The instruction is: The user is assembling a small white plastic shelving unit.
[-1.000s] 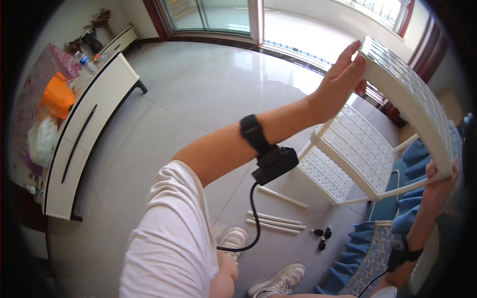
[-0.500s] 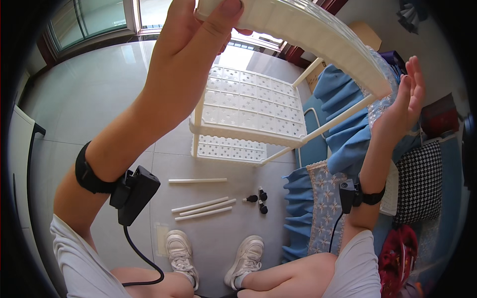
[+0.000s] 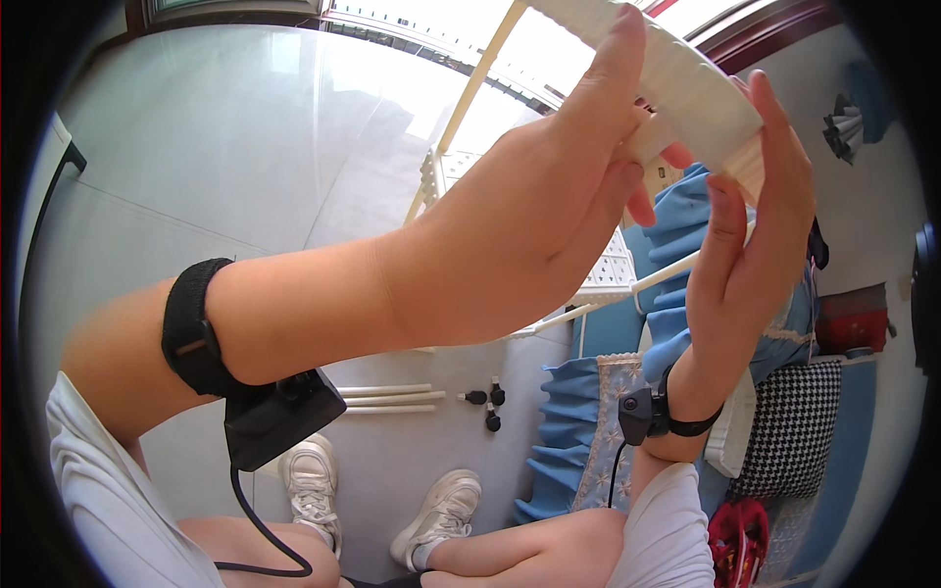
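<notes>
A cream plastic shelf tier (image 3: 676,93) is held up high at the top of the view, its corner toward me. My left hand (image 3: 549,206) grips its near edge, thumb on the outer side and fingers curled beneath. My right hand (image 3: 760,196) is around the right corner, thumb below and fingers along the side. Lower down stands a partly assembled rack with a perforated white shelf (image 3: 610,269) and cream posts (image 3: 480,78). My left hand and forearm hide most of the rack. Where the raised tier meets the posts cannot be made out.
White tubes (image 3: 397,400) and several black casters (image 3: 493,421) lie on the grey tiled floor before my shoes (image 3: 451,510). At right is a sofa with a blue ruffled cover (image 3: 559,431), a houndstooth cushion (image 3: 789,431) and a red cloth item (image 3: 740,539).
My left hand has moved right along the tier, to its near corner. My right hand, open beside the corner before, has closed on it. The view has shifted.
</notes>
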The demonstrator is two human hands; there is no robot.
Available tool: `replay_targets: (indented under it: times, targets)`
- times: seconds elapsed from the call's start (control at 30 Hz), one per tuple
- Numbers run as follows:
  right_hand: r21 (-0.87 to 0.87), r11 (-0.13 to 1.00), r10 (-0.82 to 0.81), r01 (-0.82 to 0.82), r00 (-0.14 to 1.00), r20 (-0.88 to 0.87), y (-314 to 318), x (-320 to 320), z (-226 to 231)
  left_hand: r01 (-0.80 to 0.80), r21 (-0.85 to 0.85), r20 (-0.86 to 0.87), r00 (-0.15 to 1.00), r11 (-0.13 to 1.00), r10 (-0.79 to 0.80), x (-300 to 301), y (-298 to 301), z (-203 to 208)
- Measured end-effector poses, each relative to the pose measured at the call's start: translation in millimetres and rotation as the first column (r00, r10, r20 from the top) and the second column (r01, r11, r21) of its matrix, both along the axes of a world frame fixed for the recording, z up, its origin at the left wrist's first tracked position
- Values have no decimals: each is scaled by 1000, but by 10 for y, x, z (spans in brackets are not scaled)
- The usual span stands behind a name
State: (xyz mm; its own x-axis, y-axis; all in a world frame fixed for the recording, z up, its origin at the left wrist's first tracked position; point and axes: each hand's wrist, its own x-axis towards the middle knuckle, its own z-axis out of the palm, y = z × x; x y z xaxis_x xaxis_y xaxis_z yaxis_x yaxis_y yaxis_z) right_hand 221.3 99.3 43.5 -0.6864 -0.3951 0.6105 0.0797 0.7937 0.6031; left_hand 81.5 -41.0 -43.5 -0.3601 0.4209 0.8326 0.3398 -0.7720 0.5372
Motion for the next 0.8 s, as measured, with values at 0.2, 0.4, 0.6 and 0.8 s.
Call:
replay_targets:
  times: [0.2, 0.4, 0.6, 0.8]
  targets:
    - [-65, 998, 13, -21, 992, -123, -104, -127, -69, -105, 8, -33, 994, 994, 106, -5, -2, -59]
    - [-104, 994, 5, -19, 990, -138, -151, -139, -132, -116, 12, -91, 989, 993, 117, 58, 26, -157]
    - [5, 1000, 25, -24, 986, -164, -129, -116, -127, -351, -38, -276, 903, 936, 328, 79, -117, -140]
    - [74, 997, -8, 16, 994, -113, -167, -33, -120, -153, 68, -178, 970, 986, 163, 76, -135, -144]
